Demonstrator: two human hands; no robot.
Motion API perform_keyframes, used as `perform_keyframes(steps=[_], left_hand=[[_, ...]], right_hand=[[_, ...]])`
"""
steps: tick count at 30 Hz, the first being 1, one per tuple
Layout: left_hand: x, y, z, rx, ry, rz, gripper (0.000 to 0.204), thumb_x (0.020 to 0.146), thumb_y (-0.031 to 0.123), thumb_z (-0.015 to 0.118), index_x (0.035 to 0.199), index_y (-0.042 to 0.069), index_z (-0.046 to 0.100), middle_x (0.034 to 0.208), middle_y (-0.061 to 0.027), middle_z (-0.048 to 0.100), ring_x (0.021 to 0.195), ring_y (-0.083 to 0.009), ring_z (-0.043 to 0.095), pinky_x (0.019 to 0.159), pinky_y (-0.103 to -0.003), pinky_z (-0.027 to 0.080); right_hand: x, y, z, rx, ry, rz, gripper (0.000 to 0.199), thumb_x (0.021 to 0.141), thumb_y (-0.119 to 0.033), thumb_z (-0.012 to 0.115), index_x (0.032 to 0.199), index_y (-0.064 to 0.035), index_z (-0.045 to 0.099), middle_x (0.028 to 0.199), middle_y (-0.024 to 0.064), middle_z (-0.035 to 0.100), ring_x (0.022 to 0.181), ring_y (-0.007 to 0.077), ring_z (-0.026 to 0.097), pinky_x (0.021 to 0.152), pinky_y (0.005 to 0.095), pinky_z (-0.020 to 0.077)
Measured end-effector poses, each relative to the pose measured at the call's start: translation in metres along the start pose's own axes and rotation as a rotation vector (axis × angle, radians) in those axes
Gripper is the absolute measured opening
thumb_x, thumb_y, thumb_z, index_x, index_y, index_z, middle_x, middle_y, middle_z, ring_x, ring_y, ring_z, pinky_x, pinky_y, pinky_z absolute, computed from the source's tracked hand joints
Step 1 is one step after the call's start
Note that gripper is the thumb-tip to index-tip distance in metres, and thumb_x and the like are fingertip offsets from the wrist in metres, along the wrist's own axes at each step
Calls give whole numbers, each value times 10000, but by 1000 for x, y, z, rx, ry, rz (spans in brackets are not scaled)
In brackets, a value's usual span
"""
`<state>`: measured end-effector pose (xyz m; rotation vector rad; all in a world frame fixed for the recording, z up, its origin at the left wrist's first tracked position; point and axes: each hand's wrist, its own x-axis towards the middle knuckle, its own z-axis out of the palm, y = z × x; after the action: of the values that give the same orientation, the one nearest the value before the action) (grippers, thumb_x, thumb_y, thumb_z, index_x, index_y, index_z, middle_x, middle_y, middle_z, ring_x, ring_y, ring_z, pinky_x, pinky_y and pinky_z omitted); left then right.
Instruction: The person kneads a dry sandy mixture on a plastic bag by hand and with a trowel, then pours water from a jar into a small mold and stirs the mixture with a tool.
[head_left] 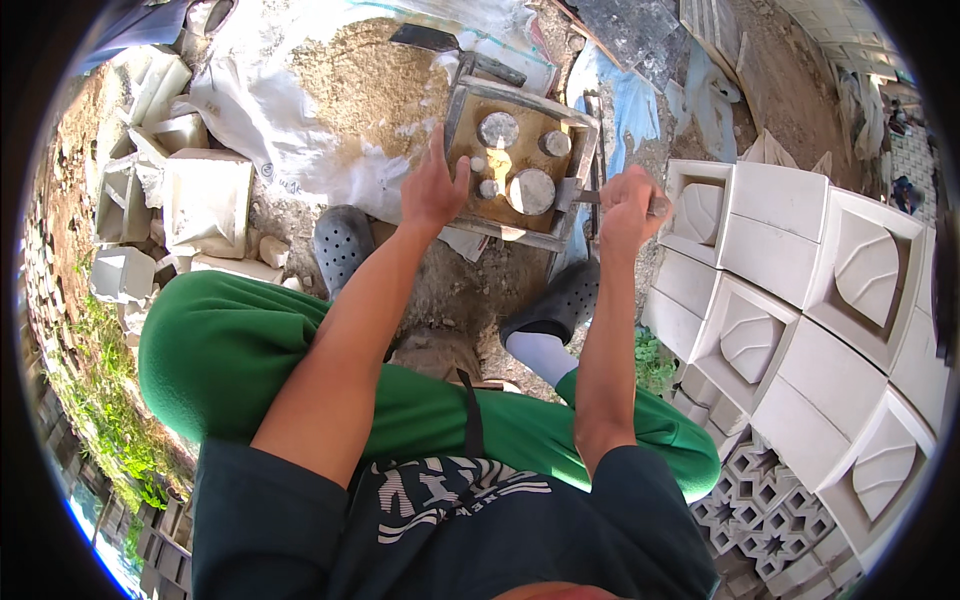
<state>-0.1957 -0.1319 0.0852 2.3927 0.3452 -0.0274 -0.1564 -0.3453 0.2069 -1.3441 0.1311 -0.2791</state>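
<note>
A rectangular mould frame [525, 236] sits in front of me, with sandy material inside it. Several round pale discs [531, 191] of different sizes show on its surface. My left hand [435, 190] is at the frame's left side, index finger stretched along the edge and thumb apart; it holds nothing. My right hand [632, 205] is closed round the handle of a tool [587, 197]. The butt of that handle sticks out on the right of the fist. The tool's metal end reaches the frame's right side; its exact shape is hard to make out.
Sand [365, 75] lies on a white sack sheet [235, 95] beyond the left hand. A dark flat blade [424, 38] rests near it. Cast blocks [770, 245] stand in rows at right; more pale blocks [207, 200] are piled at left. My shoes [343, 247] flank the work.
</note>
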Motion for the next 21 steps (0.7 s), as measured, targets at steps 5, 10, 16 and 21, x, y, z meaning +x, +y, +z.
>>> perform_keyframes(steps=[5,10,16,21], left_hand=[[-6,-4,7,-8,35,45,689,939,380,510,1489,46,264,1184,-263,618,951,-444,640,803,-517,503],[2,9,3,-23,-51,-13,688,942,384,510,1487,40,270,1211,-258,605,987,-433,632,819,-505,503],[3,9,3,-12,-12,17,679,943,375,511,1484,41,274,1215,-247,605,1003,-426,629,828,-501,502],[1,5,-2,-3,-11,-4,676,943,371,510,1483,40,274,1205,-240,611,998,-427,629,825,-506,500]], right_hand=[[2,9,-14,-10,5,-36,380,881,-59,440,549,-130,270,502,-24,256,432,91,240,415,286,174],[18,9,-20,68,-2,-100,371,856,-76,453,541,-133,267,490,-19,252,418,95,232,409,291,170],[37,9,4,-162,-55,-51,390,880,-47,498,558,-110,287,500,-23,295,437,77,238,424,286,178],[20,-8,5,-27,66,-83,378,905,-65,520,557,-72,372,547,-39,351,484,55,284,458,279,195]])
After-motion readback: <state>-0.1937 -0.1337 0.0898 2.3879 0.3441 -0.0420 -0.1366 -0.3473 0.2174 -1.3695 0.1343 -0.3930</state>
